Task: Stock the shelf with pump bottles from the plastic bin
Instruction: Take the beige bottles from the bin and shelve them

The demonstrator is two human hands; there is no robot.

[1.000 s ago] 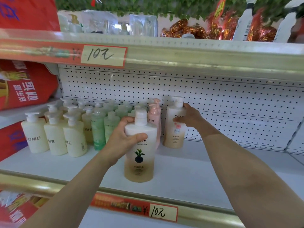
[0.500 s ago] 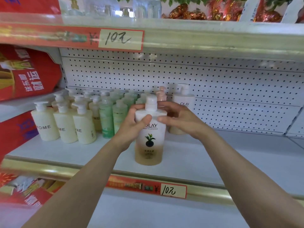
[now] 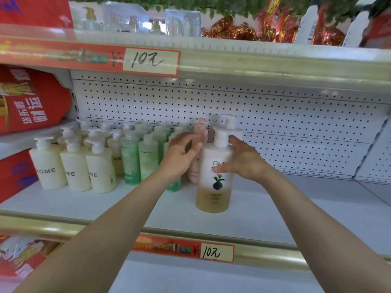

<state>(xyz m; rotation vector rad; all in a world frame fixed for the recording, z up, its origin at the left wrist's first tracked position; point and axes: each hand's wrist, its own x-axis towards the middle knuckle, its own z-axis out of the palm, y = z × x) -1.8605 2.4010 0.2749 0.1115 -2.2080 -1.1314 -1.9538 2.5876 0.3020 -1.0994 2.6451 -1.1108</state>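
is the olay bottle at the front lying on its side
No, the Olay bottle stands upright on the shelf, pump on top, with the right hand wrapped round it.

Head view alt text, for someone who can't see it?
The right hand grips an upright white-and-amber pump bottle on the white shelf; the left hand hovers open beside it. Rows of cream bottles and green bottles stand to the left.

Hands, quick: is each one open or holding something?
Left hand: open, holding nothing.
Right hand: grips the Olay pump bottle.
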